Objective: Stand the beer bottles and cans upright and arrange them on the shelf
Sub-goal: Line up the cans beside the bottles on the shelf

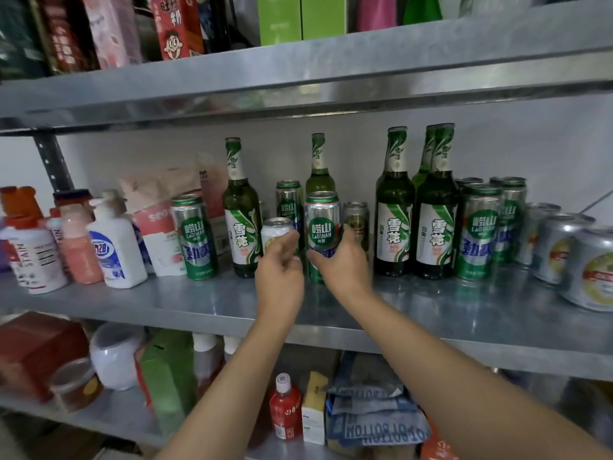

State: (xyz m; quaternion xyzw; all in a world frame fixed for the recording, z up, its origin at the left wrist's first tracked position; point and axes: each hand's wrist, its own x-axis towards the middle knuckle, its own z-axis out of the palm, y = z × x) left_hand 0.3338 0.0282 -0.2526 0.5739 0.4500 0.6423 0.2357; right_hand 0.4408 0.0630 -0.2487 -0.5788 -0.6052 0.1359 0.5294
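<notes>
Both hands are up at the middle metal shelf (199,303). The left hand (280,260) is wrapped round a short silver can (275,229). The right hand (341,260) grips the lower half of a tall green Laoshan can (322,220) just beside it, both top-up. Green beer bottles (394,220) stand behind and on either side, more cans (477,227) are bunched at the right, and cleaning bottles (116,247) sit off to the left.

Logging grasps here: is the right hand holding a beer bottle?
No, the right hand grips a tall green-and-silver can, while the left hand holds a small can.
</notes>
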